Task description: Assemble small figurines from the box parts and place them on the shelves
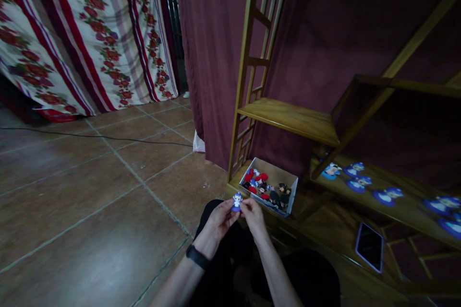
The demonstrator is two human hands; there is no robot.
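Observation:
A small purple-and-white figurine [236,200] on a round purple base is held upright between my two hands, above my knees. My left hand [222,217] grips its base from the left, with a dark band on that wrist. On the other side, the fingers of my right hand [252,212] pinch the figurine's right edge. Just beyond my hands stands an open cardboard box [293,189] with several red, black and white figurines in it. More purple figurines [358,183] stand in a line on the wooden shelf to the right.
A wooden shelf unit [288,117] with lattice sides rises in front of a maroon curtain [216,57]. On the low board at right lies a phone [370,247]. A black cable [108,137] crosses the tiled floor [90,192]. Flowered cloth [108,33] hangs at the back left.

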